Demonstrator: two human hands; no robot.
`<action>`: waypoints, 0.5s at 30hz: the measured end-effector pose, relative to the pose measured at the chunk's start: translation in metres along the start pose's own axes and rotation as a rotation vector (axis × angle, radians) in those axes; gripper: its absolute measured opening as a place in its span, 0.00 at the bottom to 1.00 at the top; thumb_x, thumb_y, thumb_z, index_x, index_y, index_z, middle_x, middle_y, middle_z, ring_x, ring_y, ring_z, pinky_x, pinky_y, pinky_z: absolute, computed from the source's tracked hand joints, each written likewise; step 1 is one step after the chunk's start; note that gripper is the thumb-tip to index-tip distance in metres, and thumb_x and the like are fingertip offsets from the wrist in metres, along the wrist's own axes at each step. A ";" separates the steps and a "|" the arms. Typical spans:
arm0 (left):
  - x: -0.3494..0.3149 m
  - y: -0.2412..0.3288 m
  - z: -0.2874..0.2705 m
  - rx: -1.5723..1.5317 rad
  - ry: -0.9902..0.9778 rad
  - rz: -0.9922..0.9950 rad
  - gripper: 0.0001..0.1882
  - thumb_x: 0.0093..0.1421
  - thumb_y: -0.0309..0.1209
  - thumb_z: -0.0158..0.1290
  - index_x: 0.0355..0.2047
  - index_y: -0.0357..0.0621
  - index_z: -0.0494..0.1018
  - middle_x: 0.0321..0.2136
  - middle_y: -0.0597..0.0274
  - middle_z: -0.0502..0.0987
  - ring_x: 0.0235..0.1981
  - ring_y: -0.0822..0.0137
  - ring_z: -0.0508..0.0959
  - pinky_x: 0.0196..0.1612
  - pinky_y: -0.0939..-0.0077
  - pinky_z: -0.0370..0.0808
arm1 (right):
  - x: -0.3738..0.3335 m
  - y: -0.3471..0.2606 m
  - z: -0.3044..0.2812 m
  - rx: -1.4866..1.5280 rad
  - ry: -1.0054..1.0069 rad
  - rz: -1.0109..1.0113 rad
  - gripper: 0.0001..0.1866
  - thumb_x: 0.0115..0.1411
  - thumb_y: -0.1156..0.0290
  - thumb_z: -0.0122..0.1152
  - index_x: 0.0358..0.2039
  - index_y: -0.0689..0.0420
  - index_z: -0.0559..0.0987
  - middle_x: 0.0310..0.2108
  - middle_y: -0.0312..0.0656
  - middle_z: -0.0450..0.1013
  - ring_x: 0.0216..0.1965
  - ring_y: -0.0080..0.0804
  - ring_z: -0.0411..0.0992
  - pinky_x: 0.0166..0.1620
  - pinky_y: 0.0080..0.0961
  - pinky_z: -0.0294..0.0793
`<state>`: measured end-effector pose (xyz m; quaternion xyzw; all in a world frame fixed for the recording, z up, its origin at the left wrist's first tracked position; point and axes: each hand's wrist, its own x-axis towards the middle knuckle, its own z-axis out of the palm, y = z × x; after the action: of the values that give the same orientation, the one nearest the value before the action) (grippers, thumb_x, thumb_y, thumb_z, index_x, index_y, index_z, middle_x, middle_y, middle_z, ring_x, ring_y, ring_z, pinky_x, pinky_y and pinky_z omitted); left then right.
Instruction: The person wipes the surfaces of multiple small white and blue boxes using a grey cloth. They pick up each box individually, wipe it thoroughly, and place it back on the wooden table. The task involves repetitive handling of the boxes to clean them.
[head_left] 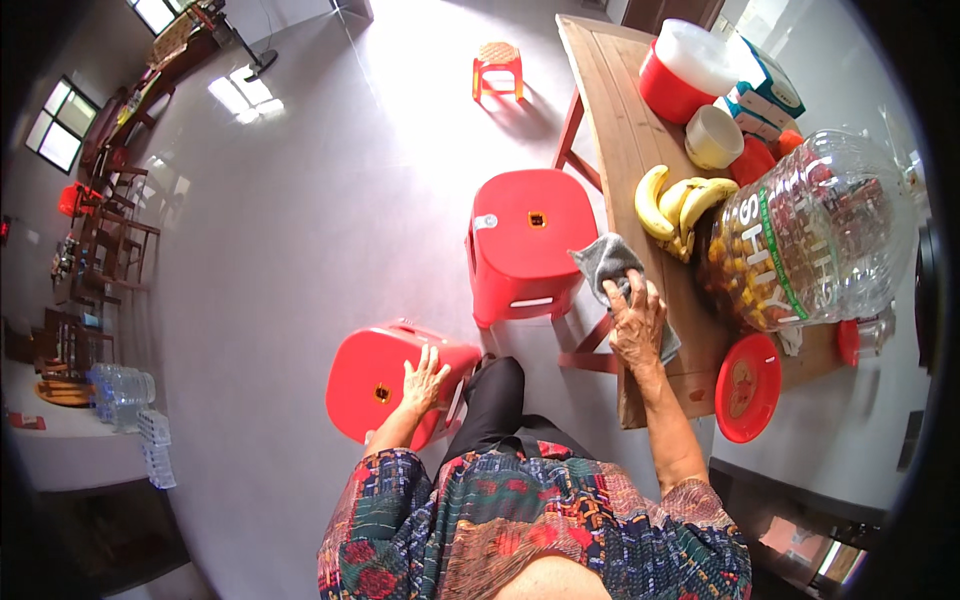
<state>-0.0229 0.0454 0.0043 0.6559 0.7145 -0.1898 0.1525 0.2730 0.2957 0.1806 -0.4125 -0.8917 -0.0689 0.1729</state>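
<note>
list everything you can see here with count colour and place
wooden table: 1, brown, right
large stools: 2, red, floor left of the table
grey cloth: 1, grey, at the table's near left edge
bananas: 1 bunch, yellow, on the table
big jar: 1, clear, dark and yellow contents, right of the bananas
round dish: 1, red, near end of the table
tubs: 2, red and whitish, far end
cup: 1, cream, nearer than the tubs
small stool: 1, red and tan, far floor
fan: 1, black, upper left
clear bottles: several, clear, far left
background clutter: too small to count
left hand: 1, bare, on the nearer large stool
right hand: 1, bare, on the cloth
</note>
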 end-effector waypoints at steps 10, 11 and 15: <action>-0.029 -0.029 0.010 -0.035 -0.120 -0.127 0.48 0.35 0.55 0.67 0.57 0.60 0.61 0.64 0.47 0.46 0.67 0.47 0.42 0.50 0.42 0.66 | -0.002 0.001 -0.007 -0.020 -0.021 0.021 0.25 0.47 0.73 0.53 0.49 0.44 0.74 0.57 0.42 0.59 0.55 0.45 0.57 0.54 0.41 0.56; -0.030 -0.032 0.011 -0.014 -0.149 -0.124 0.47 0.36 0.55 0.66 0.57 0.61 0.61 0.64 0.48 0.46 0.67 0.47 0.42 0.49 0.44 0.67 | -0.003 0.002 -0.004 -0.020 0.003 0.002 0.25 0.48 0.73 0.54 0.50 0.45 0.74 0.57 0.43 0.59 0.55 0.46 0.57 0.54 0.41 0.56; -0.025 -0.041 0.011 -0.101 -0.204 -0.107 0.42 0.41 0.56 0.63 0.57 0.64 0.62 0.64 0.50 0.49 0.67 0.48 0.42 0.51 0.47 0.68 | -0.002 0.000 -0.004 -0.006 -0.051 0.034 0.26 0.48 0.72 0.56 0.51 0.47 0.72 0.58 0.46 0.57 0.56 0.49 0.56 0.54 0.43 0.58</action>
<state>-0.0620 0.0152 0.0096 0.5856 0.7380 -0.2270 0.2469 0.2751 0.2937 0.1834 -0.4296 -0.8886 -0.0579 0.1499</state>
